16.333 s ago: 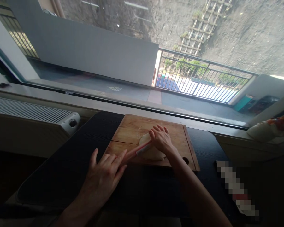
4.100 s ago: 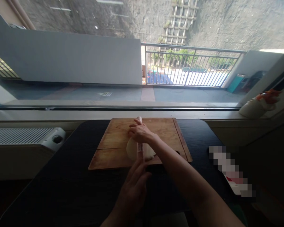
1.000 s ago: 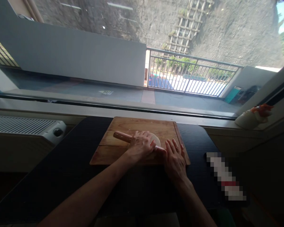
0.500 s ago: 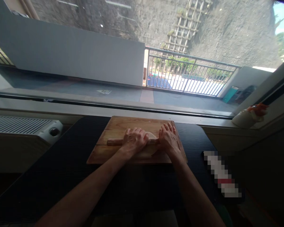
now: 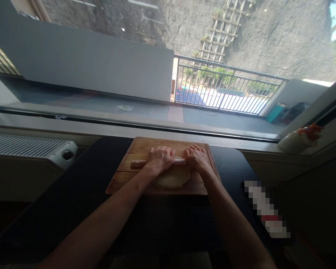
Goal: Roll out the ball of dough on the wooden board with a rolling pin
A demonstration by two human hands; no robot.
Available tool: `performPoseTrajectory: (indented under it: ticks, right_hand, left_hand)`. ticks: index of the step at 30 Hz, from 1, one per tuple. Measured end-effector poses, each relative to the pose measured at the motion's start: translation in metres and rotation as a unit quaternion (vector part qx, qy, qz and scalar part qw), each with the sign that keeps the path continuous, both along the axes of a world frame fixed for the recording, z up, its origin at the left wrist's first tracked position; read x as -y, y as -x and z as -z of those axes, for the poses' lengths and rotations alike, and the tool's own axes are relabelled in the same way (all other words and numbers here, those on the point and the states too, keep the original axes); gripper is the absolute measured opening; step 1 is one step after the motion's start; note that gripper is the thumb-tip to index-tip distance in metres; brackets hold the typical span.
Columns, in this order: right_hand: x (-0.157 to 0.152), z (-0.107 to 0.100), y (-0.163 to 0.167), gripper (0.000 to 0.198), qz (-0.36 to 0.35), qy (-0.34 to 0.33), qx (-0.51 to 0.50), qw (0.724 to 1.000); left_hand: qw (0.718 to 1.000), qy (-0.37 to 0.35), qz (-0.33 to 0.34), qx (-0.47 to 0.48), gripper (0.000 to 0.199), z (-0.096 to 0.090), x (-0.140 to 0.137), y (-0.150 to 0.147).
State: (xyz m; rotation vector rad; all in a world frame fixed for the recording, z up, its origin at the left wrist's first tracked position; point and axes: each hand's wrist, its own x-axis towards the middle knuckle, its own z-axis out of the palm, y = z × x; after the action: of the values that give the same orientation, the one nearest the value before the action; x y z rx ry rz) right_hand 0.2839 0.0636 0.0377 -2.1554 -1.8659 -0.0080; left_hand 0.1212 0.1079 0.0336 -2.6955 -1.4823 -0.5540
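Note:
A wooden rolling pin (image 5: 138, 164) lies crosswise over a flat, pale sheet of dough (image 5: 170, 177). Both rest on a wooden cutting board (image 5: 120, 182). My left hand (image 5: 160, 158) presses on the middle of the pin, its fingers bent over it and pointing away from me. At the pin's right end is my right hand (image 5: 196, 157), palm down over it, hiding that end. Between the hands a short stretch of the pin shows reddish marks. Most of the visible dough lies on my side of the pin.
The board sits on a black table (image 5: 81, 190) against a window sill. A pixelated flat object (image 5: 266, 209) lies near the table's right edge. A white radiator (image 5: 30, 147) stands at left. On the sill at right is a pale pot (image 5: 292, 142) with something orange.
Both hands have pushed the rolling pin slightly away from me over the dough. More dough now shows on the near side. The view has shifted a little.

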Motion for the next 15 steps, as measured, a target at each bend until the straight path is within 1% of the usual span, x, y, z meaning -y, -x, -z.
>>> performPoseTrajectory:
  ticks: [2,3,5,8,10,12,13,15]
  right_hand:
    - [-0.006,-0.002,-0.001,0.039,-0.005,-0.001,0.001,1.0]
    - [0.0,0.0,0.0,0.039,-0.006,-0.006,0.003,1.0]
    - [0.024,0.01,0.004,0.04,-0.012,-0.028,0.013,0.999]
    - [0.071,0.028,0.009,0.043,-0.033,-0.07,0.029,0.997]
    - [0.09,0.035,0.01,0.046,-0.04,-0.081,0.034,0.995]
    - [0.088,0.034,0.009,0.046,-0.036,-0.078,0.037,0.996]
    - [0.078,0.031,0.007,0.044,-0.03,-0.07,0.037,0.996]
    - [0.047,0.021,0.003,0.042,-0.018,-0.035,0.028,0.999]
  left_hand:
    - [1.0,0.003,0.0,-0.001,0.04,-0.001,0.0,0.002]
    - [1.0,0.002,0.004,0.0,0.041,-0.001,0.004,0.005]
    - [1.0,0.0,0.015,0.001,0.041,0.001,0.022,0.013]
    - [0.999,-0.015,0.04,0.005,0.04,0.006,0.052,0.025]
    - [0.998,-0.034,0.055,0.006,0.041,0.007,0.062,0.027]
    - [0.998,-0.036,0.05,-0.002,0.041,0.006,0.06,0.025]
    - [0.999,-0.028,0.04,-0.008,0.041,0.006,0.054,0.023]
    - [1.0,-0.007,0.014,-0.02,0.042,0.003,0.038,0.016]
